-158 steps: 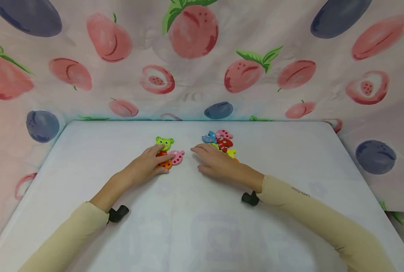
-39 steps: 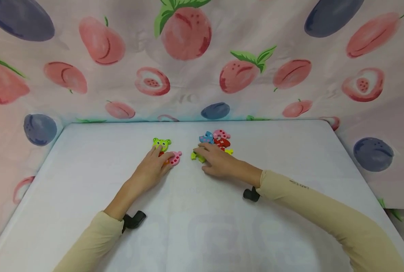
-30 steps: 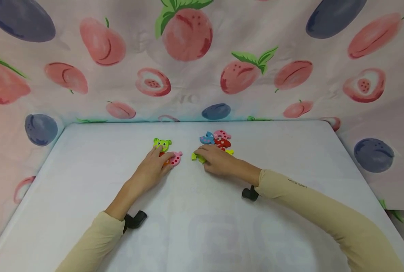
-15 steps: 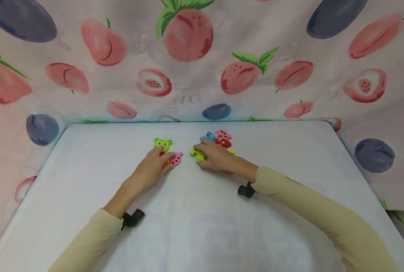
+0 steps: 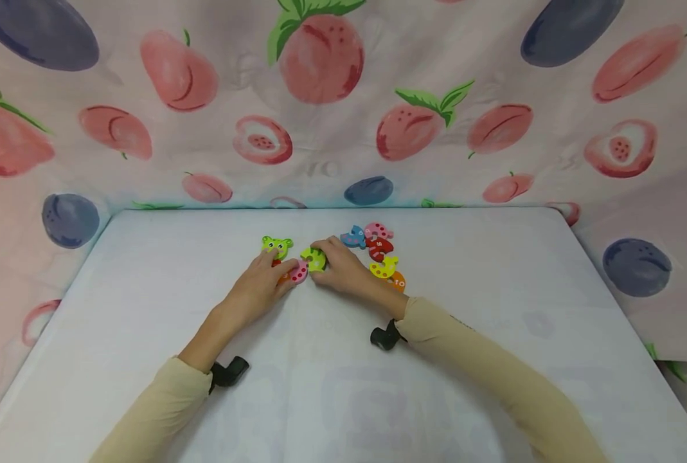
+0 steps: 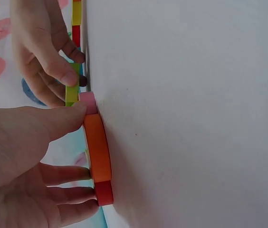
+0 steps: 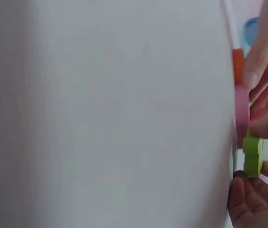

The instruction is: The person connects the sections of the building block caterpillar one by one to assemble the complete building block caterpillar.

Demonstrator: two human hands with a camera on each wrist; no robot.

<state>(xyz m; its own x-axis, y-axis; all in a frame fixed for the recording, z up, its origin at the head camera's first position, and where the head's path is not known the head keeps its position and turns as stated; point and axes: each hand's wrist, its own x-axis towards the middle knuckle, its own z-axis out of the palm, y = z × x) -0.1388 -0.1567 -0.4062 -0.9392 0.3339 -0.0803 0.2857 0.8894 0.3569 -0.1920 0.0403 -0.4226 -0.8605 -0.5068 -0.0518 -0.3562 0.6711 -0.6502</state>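
My left hand [image 5: 252,289] rests on a small group of toy puzzle pieces at the table's back left. A green piece with an animal face [image 5: 276,245] and a pink spotted piece [image 5: 299,272] peek out around its fingers. In the left wrist view, its thumb touches the pink piece's edge, and straight fingers lie against the orange piece [image 6: 98,147] and the red piece [image 6: 104,193]. My right hand [image 5: 346,273] pinches a green spotted puzzle piece [image 5: 314,258] between thumb and fingers, right beside the pink one; the right wrist view shows this green piece [image 7: 253,156] edge-on.
Right of my right hand lies a cluster of flat pieces: blue [image 5: 353,236], pink spotted [image 5: 380,230], red [image 5: 379,248], yellow [image 5: 383,267] and orange [image 5: 398,281], some with numbers. The white tabletop [image 5: 343,399] ends at a fruit-print cloth [image 5: 204,148] behind.
My right hand has taken hold of the green spotted piece and moved it left from the right cluster to the pink piece, uncovering the yellow and orange pieces. The left hand stays on its group.
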